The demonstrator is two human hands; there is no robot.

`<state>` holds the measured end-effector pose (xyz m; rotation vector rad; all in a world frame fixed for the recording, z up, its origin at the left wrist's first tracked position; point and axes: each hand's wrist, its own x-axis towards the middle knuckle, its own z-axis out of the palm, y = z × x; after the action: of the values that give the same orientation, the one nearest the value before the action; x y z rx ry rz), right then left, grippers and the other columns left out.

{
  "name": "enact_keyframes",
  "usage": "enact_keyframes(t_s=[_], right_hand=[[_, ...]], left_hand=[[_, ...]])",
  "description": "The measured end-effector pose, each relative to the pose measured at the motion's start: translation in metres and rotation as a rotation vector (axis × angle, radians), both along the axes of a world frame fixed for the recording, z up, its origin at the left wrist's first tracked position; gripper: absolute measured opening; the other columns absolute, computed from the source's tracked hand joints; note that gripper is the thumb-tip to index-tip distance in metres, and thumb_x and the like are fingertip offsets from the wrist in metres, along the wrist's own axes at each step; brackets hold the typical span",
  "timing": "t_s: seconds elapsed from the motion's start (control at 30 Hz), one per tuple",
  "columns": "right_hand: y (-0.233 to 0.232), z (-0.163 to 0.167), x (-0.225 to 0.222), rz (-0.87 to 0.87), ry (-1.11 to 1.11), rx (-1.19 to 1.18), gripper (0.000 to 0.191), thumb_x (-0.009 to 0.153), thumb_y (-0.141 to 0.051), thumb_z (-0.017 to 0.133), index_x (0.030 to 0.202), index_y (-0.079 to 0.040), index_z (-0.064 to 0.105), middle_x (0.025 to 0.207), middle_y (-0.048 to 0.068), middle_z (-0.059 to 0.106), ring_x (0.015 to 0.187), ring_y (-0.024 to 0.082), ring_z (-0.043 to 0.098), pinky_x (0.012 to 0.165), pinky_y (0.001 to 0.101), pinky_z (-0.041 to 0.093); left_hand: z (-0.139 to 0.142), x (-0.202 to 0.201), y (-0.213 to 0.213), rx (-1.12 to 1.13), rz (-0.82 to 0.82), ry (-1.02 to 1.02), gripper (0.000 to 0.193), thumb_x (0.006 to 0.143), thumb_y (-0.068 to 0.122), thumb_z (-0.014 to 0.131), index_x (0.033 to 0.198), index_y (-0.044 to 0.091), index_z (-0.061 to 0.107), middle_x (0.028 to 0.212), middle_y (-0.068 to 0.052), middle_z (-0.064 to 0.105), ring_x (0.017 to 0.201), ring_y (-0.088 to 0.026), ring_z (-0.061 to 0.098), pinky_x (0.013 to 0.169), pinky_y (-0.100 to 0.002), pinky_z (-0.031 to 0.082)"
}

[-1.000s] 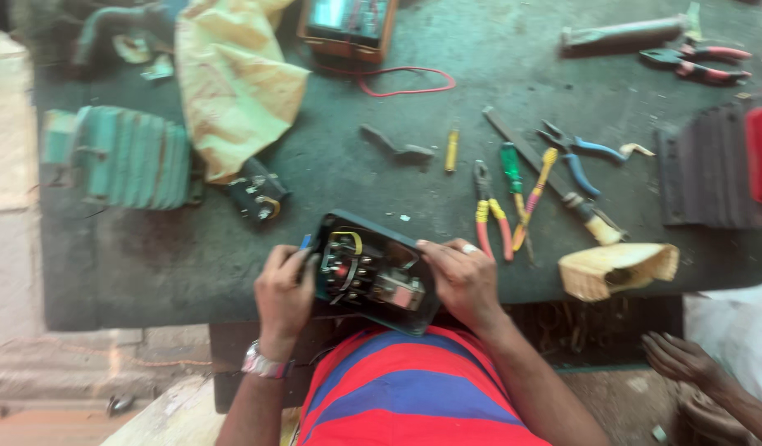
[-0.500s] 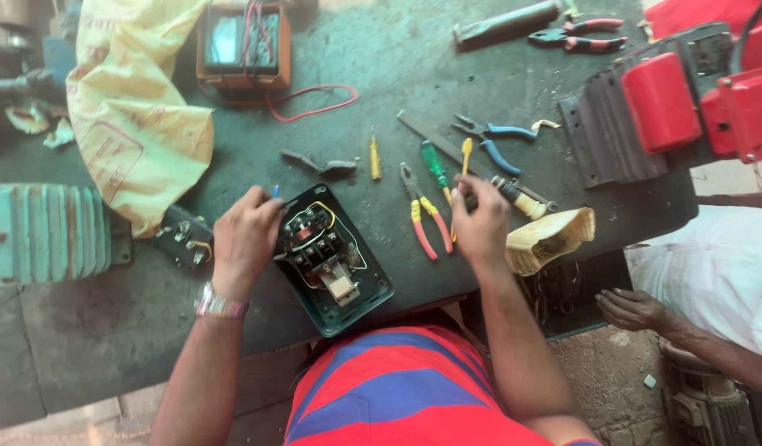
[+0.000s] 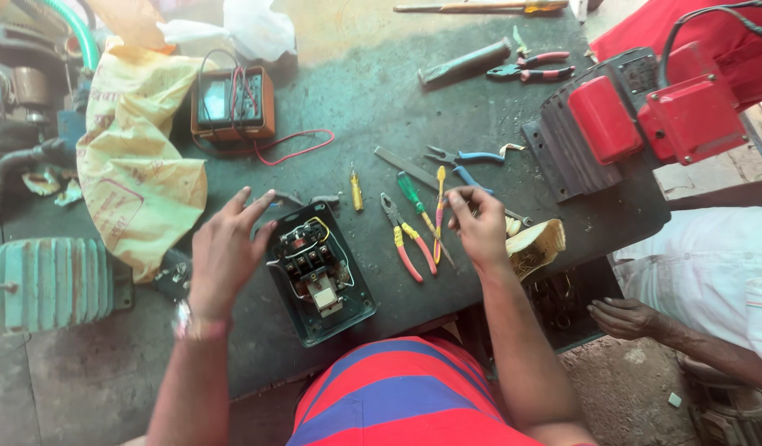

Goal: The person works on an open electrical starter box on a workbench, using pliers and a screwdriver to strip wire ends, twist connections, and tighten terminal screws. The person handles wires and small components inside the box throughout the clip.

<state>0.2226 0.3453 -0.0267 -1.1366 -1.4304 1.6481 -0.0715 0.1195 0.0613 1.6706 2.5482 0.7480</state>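
A dark open switch box (image 3: 319,277) with wires and a white block inside lies on the dark workbench (image 3: 372,91) in front of me. My left hand (image 3: 224,256) rests against the box's left edge with its fingers spread, holding nothing. My right hand (image 3: 480,227) hovers to the right of the box, its fingertips curled together beside a yellow-handled screwdriver (image 3: 439,211); whether it grips anything is unclear. Red-and-yellow-handled pliers (image 3: 405,239) and a green-handled screwdriver (image 3: 412,194) lie between the box and that hand.
An orange meter (image 3: 232,103) with red leads sits at the back, beside a yellow bag (image 3: 137,182). A green ribbed motor (image 3: 50,281) is at the left, a red machine (image 3: 653,116) at the right. Blue-handled pliers (image 3: 463,157) lie nearby. Another person's hand (image 3: 629,318) is at the lower right.
My view has tilted and shifted left. My left hand has opened its fingers against the box's edge. My right hand has moved off the box to the hand tools on the right.
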Motion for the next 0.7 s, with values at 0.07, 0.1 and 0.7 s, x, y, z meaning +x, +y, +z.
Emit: enact_keyframes(t_s=[0.07,0.1,0.7], right_hand=[[-0.009,0.012,0.009,0.064,0.15,-0.033,0.015,0.101,-0.015,0.065,0.103,-0.002,0.072,0.09,0.003,0.073,0.065,0.005,0.059,0.055,0.0214,0.043],[-0.015,0.018,0.013,0.1,0.221,-0.051,0.015,0.101,-0.014,0.064,0.104,-0.002,0.072,0.091,0.002,0.073,0.066,0.004,0.06,0.057,0.0197,0.045],[-0.115,0.053,0.024,0.372,0.418,-0.6,0.021,0.105,-0.021,0.061,0.111,-0.002,0.068,0.093,0.008,0.075,0.071,0.007,0.063,0.06,0.0216,0.049]], left_hand=[[0.011,0.029,0.005,0.183,-0.038,-0.089,0.034,0.092,0.019,0.076,0.125,0.014,0.073,0.125,-0.011,0.072,0.1,-0.03,0.073,0.083,-0.04,0.057],[0.012,0.05,0.009,0.311,-0.101,-0.182,0.031,0.092,0.014,0.077,0.123,0.014,0.072,0.12,-0.007,0.075,0.106,-0.026,0.074,0.088,-0.038,0.059],[-0.017,0.141,0.011,0.307,-0.439,-0.963,0.014,0.084,-0.003,0.076,0.097,0.002,0.078,0.096,-0.009,0.074,0.084,-0.014,0.072,0.066,-0.025,0.057]])
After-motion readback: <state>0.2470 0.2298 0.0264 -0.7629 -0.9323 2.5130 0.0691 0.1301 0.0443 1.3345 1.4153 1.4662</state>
